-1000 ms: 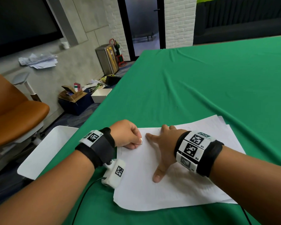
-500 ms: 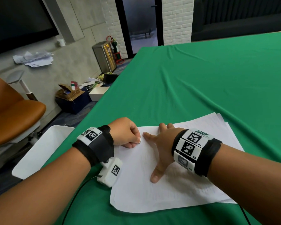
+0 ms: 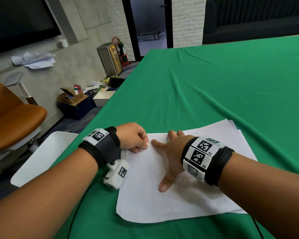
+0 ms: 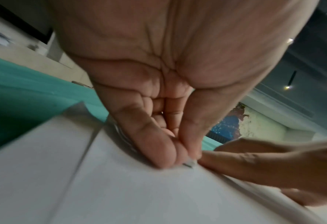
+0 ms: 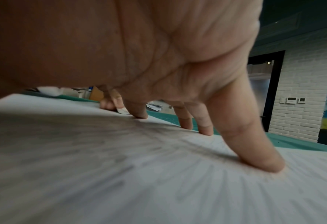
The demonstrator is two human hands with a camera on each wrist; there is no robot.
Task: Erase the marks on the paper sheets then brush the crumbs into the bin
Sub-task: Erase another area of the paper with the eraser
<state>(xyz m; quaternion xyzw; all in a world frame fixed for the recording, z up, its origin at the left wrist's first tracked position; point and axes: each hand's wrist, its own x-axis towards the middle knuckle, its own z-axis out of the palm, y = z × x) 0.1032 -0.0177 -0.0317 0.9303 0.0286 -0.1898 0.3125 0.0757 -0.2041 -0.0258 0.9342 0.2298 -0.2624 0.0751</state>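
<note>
1. Green cloth covers the worktop (image 3: 214, 83) of an office room with a dark doorway and white brick wall behind; a loose stack of paper sheets (image 3: 162, 200) lies at its near left edge.
2. Left hand (image 3: 133, 137): its fingers (image 4: 153, 145) are bunched together, pinching a small white eraser (image 3: 147, 145) whose tip meets the top sheet near that sheet's upper left corner.
3. Right hand (image 3: 169, 152): its fingers (image 5: 254, 144) are spread and straight, tips pressed flat on the paper just beside the eraser, thumb reaching toward the near edge.
4. Marks on the sheet are faint; the head view shows only pale lines, and no crumbs can be made out.
5. Handling, as a judgement: the sheets look thin, light and limp, apt to slide on the cloth or buckle and tear under a rub, so they are best pinned flat close beside the rubbing point. The eraser appears small and firm, best gripped low near its working tip.
6. A white bin (image 3: 41, 157) sits below the worktop's left edge, beside the left forearm, near the sheets.
7. Outward: an orange chair (image 3: 12, 118) stands at far left, a steel pedal bin (image 3: 110, 59) by the doorway, boxes and scattered papers along the wall.
</note>
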